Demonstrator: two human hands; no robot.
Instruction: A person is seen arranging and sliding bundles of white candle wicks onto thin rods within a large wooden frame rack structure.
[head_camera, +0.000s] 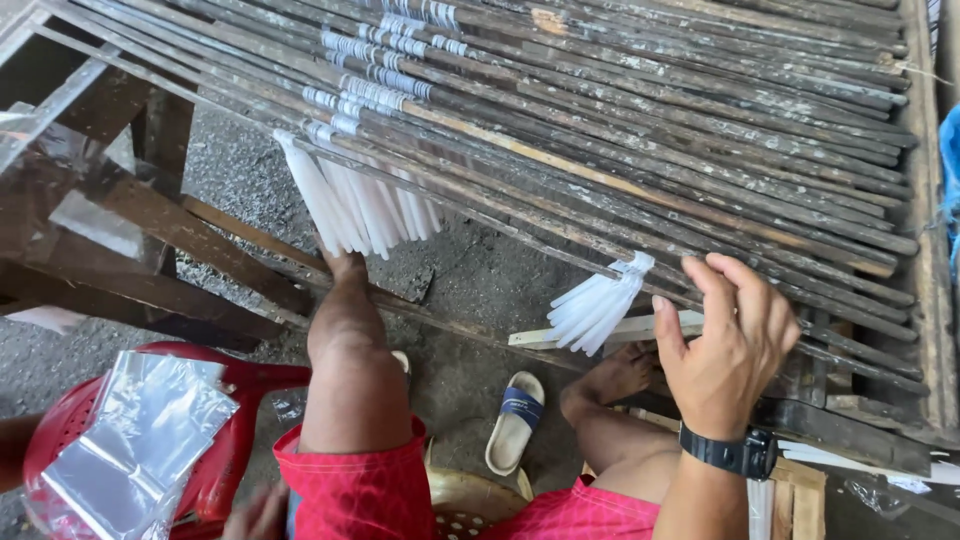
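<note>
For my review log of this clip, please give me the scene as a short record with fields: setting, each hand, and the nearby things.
setting: wooden rack of weathered slats over gravel ground
right hand: open, empty, fingers at a slat, beside a hanging bunch of white candles
left hand: low at the frame's edge, mostly cut off, next to clear plastic bags
other candles: larger bunch hanging from the rack
seat: red plastic stool under the bags
floor: sandal

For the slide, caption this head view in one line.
Right hand reaches toward a hanging bundle of white candles on a rack of wooden slats.
</note>
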